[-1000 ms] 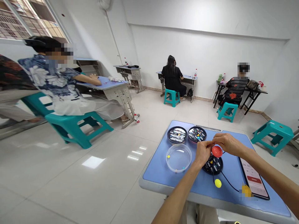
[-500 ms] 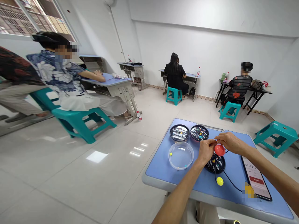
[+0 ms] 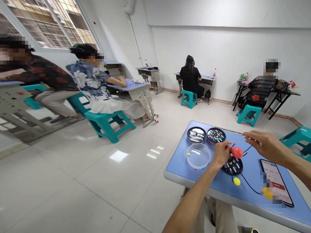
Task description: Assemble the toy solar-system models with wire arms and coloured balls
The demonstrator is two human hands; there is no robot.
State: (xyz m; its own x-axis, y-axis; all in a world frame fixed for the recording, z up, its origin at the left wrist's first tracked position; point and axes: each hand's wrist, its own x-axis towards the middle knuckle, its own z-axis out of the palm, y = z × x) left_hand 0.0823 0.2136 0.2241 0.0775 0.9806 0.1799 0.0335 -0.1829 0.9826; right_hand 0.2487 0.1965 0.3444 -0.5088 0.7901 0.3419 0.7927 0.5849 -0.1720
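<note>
Your right hand (image 3: 264,144) has just drawn back from the red ball (image 3: 237,152). Your right fingers (image 3: 251,136) now stand open, a little spread and apart from the ball, where a moment ago they were up against it. Your left hand (image 3: 221,154) remains at the ball's left side, its fingers (image 3: 227,148) curled in close. You cannot tell from this view whether they grip the ball or only touch it.

The ball sits just above a black round dish (image 3: 233,166), and thin black cords (image 3: 248,149) run from that area across the blue table (image 3: 179,161). A yellow ball (image 3: 236,181) lies just below the dish. Beyond your left hand are two more black round dishes (image 3: 196,134) (image 3: 216,135) and a clear plastic dish (image 3: 198,156) holding a yellow bead (image 3: 188,154).

Writing: the phone (image 3: 275,183) at the right of the table shows a timer, roughly 00:02:27, the last digits uncertain, above a red button whose label is unreadable. Part of the screen is pixelated. The white strips on the black dishes are too small to read, and no brand is legible. Other people sit at tables farther off, on teal stools.
</note>
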